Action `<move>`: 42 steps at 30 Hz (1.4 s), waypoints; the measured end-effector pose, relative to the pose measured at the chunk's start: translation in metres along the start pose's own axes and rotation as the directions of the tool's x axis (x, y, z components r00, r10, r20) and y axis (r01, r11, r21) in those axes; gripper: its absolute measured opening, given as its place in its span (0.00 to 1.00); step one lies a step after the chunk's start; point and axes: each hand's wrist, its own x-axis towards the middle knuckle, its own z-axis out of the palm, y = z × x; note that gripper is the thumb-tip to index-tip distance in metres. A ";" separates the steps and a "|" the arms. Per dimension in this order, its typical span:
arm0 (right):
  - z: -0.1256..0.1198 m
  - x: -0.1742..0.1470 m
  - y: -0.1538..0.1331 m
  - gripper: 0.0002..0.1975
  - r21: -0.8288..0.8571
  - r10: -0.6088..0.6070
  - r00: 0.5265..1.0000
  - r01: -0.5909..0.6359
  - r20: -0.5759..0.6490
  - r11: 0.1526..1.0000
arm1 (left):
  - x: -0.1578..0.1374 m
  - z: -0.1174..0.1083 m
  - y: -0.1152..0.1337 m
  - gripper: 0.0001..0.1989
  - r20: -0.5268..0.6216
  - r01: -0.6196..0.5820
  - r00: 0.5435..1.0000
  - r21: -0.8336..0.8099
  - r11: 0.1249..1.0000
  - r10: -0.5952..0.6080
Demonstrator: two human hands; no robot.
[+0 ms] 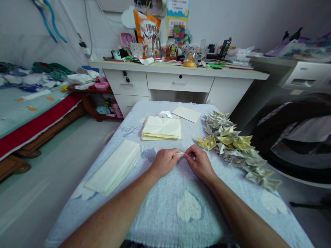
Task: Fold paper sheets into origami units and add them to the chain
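Note:
Near the middle of the cloth-covered table (165, 203), my left hand (167, 161) and my right hand (199, 161) meet over a small folded piece of paper (179, 153). Both hands pinch it, and little of it shows between the fingers. Just beyond them lies a stack of yellowish paper sheets (161, 127). To the left is a pile of long folded white paper (116, 165). On the right, a heap of folded paper boat shapes (235, 148) runs along the table, with a yellow folded paper piece (207, 142) close to my right hand.
A flat card (186, 113) and crumpled white paper (164, 114) lie at the table's far end. Behind stands a white desk (181, 81) crowded with a snack bag (147, 32), a jar (172, 48) and clutter. A bed (33, 110) is left, a washing machine (297, 113) right.

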 end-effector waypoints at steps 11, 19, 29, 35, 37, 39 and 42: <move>-0.002 0.000 0.002 0.09 0.256 0.043 0.990 -0.076 0.132 0.964 | 0.000 -0.003 0.001 0.11 -0.008 0.022 1.000 -0.077 0.997 -0.023; -0.004 0.002 0.001 0.10 0.080 0.008 0.984 -0.022 0.181 0.997 | -0.001 -0.003 0.001 0.10 0.056 0.054 0.997 -0.137 0.989 -0.047; -0.012 0.003 0.002 0.12 0.182 0.052 0.960 -0.105 0.274 0.978 | 0.001 -0.008 -0.004 0.08 0.148 0.119 0.985 -0.251 0.961 -0.083; -0.011 0.002 0.002 0.15 0.226 0.067 0.959 -0.132 0.275 0.965 | 0.003 -0.011 -0.007 0.07 0.258 0.203 0.960 -0.382 0.902 -0.107; -0.011 0.001 0.002 0.16 0.284 0.090 0.952 -0.175 0.291 0.943 | 0.002 -0.010 -0.008 0.08 0.267 0.223 0.957 -0.424 0.878 -0.114; -0.010 0.002 0.002 0.16 0.338 0.119 0.948 -0.220 0.295 0.915 | 0.002 -0.009 -0.010 0.08 0.264 0.242 0.956 -0.451 0.859 -0.131; -0.010 0.002 0.001 0.16 0.400 0.136 0.944 -0.254 0.300 0.881 | 0.002 -0.007 -0.012 0.09 0.231 0.236 0.963 -0.477 0.846 -0.139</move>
